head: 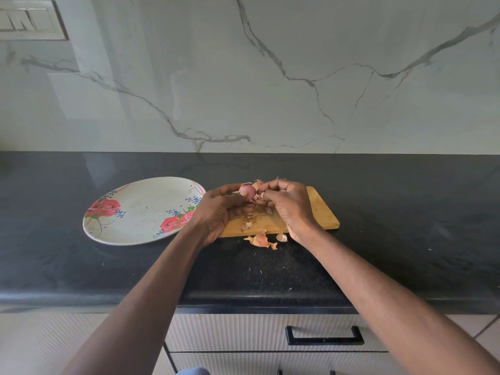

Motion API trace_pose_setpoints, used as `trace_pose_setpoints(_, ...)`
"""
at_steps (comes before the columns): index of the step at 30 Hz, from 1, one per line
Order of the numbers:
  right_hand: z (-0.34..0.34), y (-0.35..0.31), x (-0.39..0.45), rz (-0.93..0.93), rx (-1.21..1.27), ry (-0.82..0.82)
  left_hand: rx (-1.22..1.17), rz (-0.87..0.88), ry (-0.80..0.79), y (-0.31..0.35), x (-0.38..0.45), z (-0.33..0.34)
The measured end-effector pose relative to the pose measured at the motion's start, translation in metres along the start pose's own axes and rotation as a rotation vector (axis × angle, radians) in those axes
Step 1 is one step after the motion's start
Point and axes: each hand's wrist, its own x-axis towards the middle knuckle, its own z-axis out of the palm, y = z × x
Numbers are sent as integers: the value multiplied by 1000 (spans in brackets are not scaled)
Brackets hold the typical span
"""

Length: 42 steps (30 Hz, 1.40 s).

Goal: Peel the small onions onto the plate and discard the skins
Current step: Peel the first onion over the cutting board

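A small pink onion (247, 191) sits in the fingers of my left hand (219, 211), held just above the wooden cutting board (320, 212). My right hand (286, 203) meets it from the right and pinches a papery flap of skin (257, 185) still hanging on the onion. Loose skins (247, 221) lie on the board under my hands, and more skins (261, 240) lie on the counter in front of the board. A white oval plate with red roses (135, 212) lies to the left; no onions show on it.
The black stone counter (378, 253) runs the full width, its front edge near me. A marble wall stands behind. White drawers with a black handle (324, 335) sit below the counter. A switch plate (29, 21) is at the top left.
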Motion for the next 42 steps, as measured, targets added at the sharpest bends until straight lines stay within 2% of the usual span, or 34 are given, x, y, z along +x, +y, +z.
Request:
trace_pose_setpoints(7,-1,0,0,-21,-14,-1,5,-14,-18,4,-4,5)
trace_pose_setpoints(12,-1,6,3,-75,-128,-43,5,-19,-16,4,-2,2)
trace_pose_setpoints(27,-1,-1,-1,-14,-86,-37,43,-13,11,2,3,-2)
trace_pose_setpoints(34,0,10,3,-241,-367,-6,-10,-14,14,3,1,-2)
trace_pose_setpoints(42,-1,16,9,-182,-290,-13,-55,5,-43,3,-4,1)
